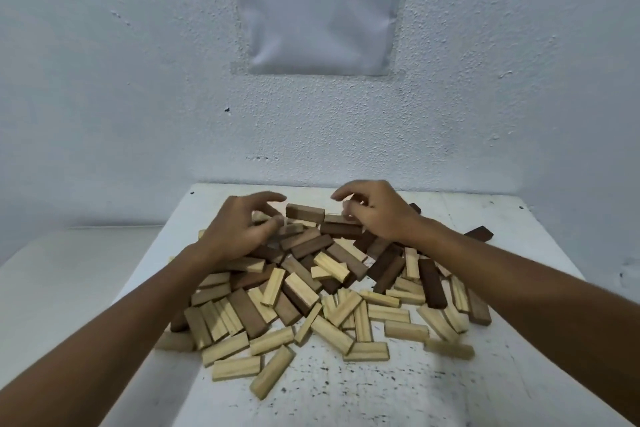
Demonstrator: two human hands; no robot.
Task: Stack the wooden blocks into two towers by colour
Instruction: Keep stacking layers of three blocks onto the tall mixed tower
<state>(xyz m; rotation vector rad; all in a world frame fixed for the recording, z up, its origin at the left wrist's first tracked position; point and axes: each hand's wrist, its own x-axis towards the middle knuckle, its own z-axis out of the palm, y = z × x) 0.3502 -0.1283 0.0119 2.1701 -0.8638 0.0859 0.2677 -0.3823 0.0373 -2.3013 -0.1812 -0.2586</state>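
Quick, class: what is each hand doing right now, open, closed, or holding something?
Left hand: fingers curled over the pile of blocks; whether it grips one cannot be told.
Right hand: the same, curled over the pile, grip unclear.

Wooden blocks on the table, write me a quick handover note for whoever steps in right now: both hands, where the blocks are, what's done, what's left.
Left hand: over the far left of the pile, fingers curled down among the blocks; whether it grips one cannot be told.
Right hand: over the far right of the pile, fingers curled; its grip is also unclear.
Blocks: light blocks and dark blocks lie mixed in one loose heap on the white table, light ones mostly nearer, dark ones mostly farther back.
Done: nothing stacked, no tower started.
Left: sort by colour and build both towers.
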